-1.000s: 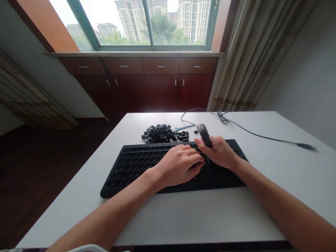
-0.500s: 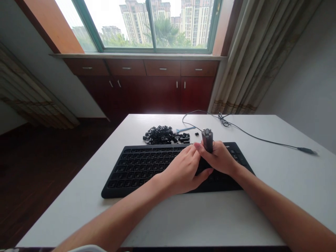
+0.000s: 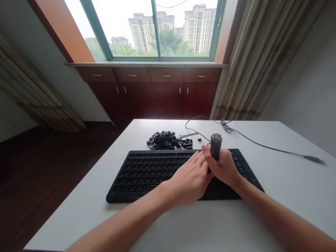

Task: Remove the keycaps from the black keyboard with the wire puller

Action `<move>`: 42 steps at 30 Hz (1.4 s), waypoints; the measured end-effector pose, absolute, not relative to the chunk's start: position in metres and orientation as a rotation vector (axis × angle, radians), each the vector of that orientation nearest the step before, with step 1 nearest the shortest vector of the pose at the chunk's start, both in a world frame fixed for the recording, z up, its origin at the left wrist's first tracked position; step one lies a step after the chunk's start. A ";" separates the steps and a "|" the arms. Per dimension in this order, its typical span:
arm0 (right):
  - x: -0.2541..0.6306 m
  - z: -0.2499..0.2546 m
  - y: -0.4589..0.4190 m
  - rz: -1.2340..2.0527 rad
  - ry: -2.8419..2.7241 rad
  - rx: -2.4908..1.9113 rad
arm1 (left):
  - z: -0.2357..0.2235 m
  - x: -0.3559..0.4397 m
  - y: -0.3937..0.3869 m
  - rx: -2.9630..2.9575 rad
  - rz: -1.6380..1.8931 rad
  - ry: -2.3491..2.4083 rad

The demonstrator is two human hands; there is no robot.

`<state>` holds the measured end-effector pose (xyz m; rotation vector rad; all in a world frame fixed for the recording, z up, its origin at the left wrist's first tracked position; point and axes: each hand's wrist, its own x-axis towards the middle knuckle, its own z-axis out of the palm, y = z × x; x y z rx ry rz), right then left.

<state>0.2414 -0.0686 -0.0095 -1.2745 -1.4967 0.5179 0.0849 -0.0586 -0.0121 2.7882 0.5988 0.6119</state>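
Note:
A black keyboard [image 3: 147, 171] lies on the table, its left and middle sections stripped of keycaps and showing bare square sockets. Some keys remain at its right end. My right hand [image 3: 224, 168] is closed round an upright grey tool [image 3: 216, 146] with a notched top end; its lower end is hidden by my hands. Stretched out over the keyboard's middle, my left hand [image 3: 190, 178] rests with its fingertips against my right hand. Its thumb is mostly hidden.
Behind the keyboard lies a heap of loose black keycaps [image 3: 162, 140], with a single keycap [image 3: 199, 140] apart from it. A blue slim tool [image 3: 187, 135] lies beside the heap. A black cable [image 3: 257, 142] runs across the white table [image 3: 283, 182] to a plug at the right.
The view has tilted up slightly, so everything on the table sits lower and further right. My left thumb has drawn in toward the right hand. The right hand keeps its hold.

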 end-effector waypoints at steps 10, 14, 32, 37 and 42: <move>0.236 -0.005 -0.063 0.614 -1.190 -1.271 | -0.010 0.078 -0.052 2.706 0.694 0.657; 0.244 -0.008 -0.057 0.636 -1.023 -1.207 | -0.007 0.067 -0.040 2.742 0.720 0.565; 0.244 -0.008 -0.057 0.736 -0.906 -1.119 | -0.002 0.050 -0.020 2.814 0.911 0.596; 0.245 -0.007 -0.058 0.752 -0.920 -1.127 | -0.006 0.036 0.001 2.819 1.052 1.060; 0.245 -0.008 -0.058 0.783 -0.936 -1.124 | -0.006 0.031 0.006 2.846 0.960 1.084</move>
